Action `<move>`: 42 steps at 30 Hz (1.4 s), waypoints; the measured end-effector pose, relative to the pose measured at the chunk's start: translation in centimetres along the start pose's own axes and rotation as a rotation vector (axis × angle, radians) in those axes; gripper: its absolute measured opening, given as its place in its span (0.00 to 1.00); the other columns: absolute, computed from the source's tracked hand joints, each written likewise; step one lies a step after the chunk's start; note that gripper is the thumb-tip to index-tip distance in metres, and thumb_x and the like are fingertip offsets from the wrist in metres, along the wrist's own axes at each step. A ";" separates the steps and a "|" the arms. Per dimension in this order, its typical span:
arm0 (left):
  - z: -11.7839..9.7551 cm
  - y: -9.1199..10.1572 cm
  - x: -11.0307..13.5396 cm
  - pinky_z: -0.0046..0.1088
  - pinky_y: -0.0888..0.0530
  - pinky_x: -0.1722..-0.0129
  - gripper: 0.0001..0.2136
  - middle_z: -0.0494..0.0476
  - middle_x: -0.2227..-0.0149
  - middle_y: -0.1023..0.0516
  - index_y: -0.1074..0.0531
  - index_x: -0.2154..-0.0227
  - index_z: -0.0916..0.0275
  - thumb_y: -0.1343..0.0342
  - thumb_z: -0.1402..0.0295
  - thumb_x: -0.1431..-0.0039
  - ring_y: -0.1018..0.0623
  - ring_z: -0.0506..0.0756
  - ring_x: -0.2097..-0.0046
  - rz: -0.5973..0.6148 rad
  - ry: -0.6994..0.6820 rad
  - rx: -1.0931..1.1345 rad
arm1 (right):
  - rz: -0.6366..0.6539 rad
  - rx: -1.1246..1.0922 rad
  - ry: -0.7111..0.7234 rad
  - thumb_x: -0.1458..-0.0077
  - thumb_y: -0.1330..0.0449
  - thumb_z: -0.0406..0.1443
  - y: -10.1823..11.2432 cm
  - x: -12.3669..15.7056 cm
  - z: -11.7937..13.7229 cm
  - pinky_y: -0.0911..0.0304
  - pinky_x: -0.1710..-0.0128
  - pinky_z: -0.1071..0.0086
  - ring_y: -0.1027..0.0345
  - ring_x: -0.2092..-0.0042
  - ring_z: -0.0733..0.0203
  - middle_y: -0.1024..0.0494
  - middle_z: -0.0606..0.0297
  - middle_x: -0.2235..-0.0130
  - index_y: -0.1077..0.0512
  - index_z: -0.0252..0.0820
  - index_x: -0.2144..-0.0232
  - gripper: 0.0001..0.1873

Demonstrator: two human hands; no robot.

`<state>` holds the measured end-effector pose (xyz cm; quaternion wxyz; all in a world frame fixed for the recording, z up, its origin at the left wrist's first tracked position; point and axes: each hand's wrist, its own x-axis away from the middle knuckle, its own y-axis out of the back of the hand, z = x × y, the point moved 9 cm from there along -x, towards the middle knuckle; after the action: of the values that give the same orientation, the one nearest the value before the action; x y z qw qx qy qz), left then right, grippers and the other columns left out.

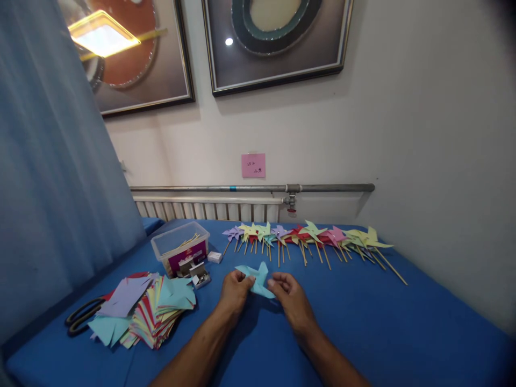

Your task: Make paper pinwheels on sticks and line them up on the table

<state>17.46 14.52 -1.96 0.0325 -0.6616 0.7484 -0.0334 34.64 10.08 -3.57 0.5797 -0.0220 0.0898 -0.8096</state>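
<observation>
While the left hand (235,291) is pinching a light blue paper pinwheel (258,275) by its left side, thumb on top, the right hand (291,296) is bending its fingers in at the opposite edge, half closed; whether it is gripping or only touching the paper, I cannot tell. In this head view the pinwheel is sitting just above the blue cover (363,338), between the two hands, and the left pinch is seemingly keeping its folded points from springing loose. Both forearms are reaching in from below and converging, with the wrists apart, which is probably leaving the fingertips room. The stack of cut papers (151,320) is lying to the left, beside the scissors (71,323), and the plastic box (189,258) is standing behind it with sticks inside (handy, presumably, for the left arm). Farther back, other pinwheels (312,231) are resting in a row, apparently out of the way.
</observation>
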 end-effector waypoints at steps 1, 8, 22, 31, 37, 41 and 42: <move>-0.1 -0.3 0.1 0.25 0.40 0.77 0.16 0.49 0.82 0.29 0.30 0.79 0.62 0.30 0.58 0.58 0.35 0.48 0.79 0.027 0.006 0.010 | 0.022 -0.017 -0.013 0.61 0.27 0.51 0.0 -0.2 -0.2 0.32 0.63 0.63 0.23 0.62 0.50 0.17 0.59 0.66 0.24 0.44 0.64 0.25; -0.1 -2.6 1.0 0.25 0.38 0.75 0.15 0.49 0.80 0.28 0.29 0.78 0.64 0.30 0.60 0.60 0.33 0.48 0.78 0.212 0.022 0.071 | 0.204 -0.120 -0.121 0.65 0.25 0.54 -1.8 0.0 -1.6 0.36 0.69 0.66 0.29 0.71 0.58 0.21 0.66 0.72 0.24 0.42 0.66 0.29; -0.1 -2.5 1.6 0.25 0.39 0.75 0.15 0.50 0.81 0.27 0.29 0.78 0.64 0.30 0.61 0.62 0.33 0.48 0.79 0.211 0.088 0.101 | 0.112 -0.094 -0.086 0.56 0.29 0.45 -1.4 1.7 0.8 0.38 0.70 0.69 0.31 0.72 0.60 0.21 0.67 0.73 0.22 0.42 0.68 0.16; 0.5 -2.5 1.6 0.25 0.41 0.77 0.15 0.51 0.82 0.27 0.29 0.79 0.63 0.30 0.60 0.62 0.33 0.48 0.80 0.184 0.116 0.058 | 0.053 -0.093 -0.110 0.56 0.30 0.44 -0.5 1.5 0.1 0.36 0.69 0.67 0.30 0.71 0.58 0.21 0.68 0.73 0.23 0.43 0.67 0.15; 0.7 -2.4 1.6 0.25 0.42 0.76 0.16 0.50 0.82 0.28 0.29 0.78 0.63 0.31 0.58 0.62 0.35 0.48 0.79 0.175 0.122 0.054 | 0.064 -0.115 -0.106 0.58 0.28 0.44 -0.6 1.1 -0.7 0.34 0.66 0.66 0.29 0.69 0.57 0.19 0.67 0.71 0.22 0.42 0.65 0.19; 0.4 -1.7 1.1 0.26 0.44 0.77 0.20 0.47 0.84 0.35 0.33 0.82 0.62 0.30 0.53 0.61 0.38 0.47 0.80 0.139 0.087 0.099 | 0.064 -0.134 -0.091 0.58 0.28 0.46 -0.6 0.9 -1.0 0.33 0.66 0.66 0.27 0.68 0.56 0.19 0.66 0.71 0.23 0.43 0.66 0.19; 0.4 -1.6 0.9 0.26 0.44 0.77 0.21 0.47 0.84 0.35 0.34 0.82 0.61 0.31 0.51 0.60 0.38 0.47 0.80 0.130 0.087 0.101 | 0.056 -0.138 -0.090 0.59 0.27 0.46 -0.6 0.8 -1.2 0.33 0.66 0.66 0.27 0.69 0.56 0.19 0.67 0.71 0.23 0.43 0.67 0.19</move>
<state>18.95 13.38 -2.26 0.0356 -0.6070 0.7879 -0.0976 33.70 9.64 -4.69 0.6025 -0.0956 0.1197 -0.7833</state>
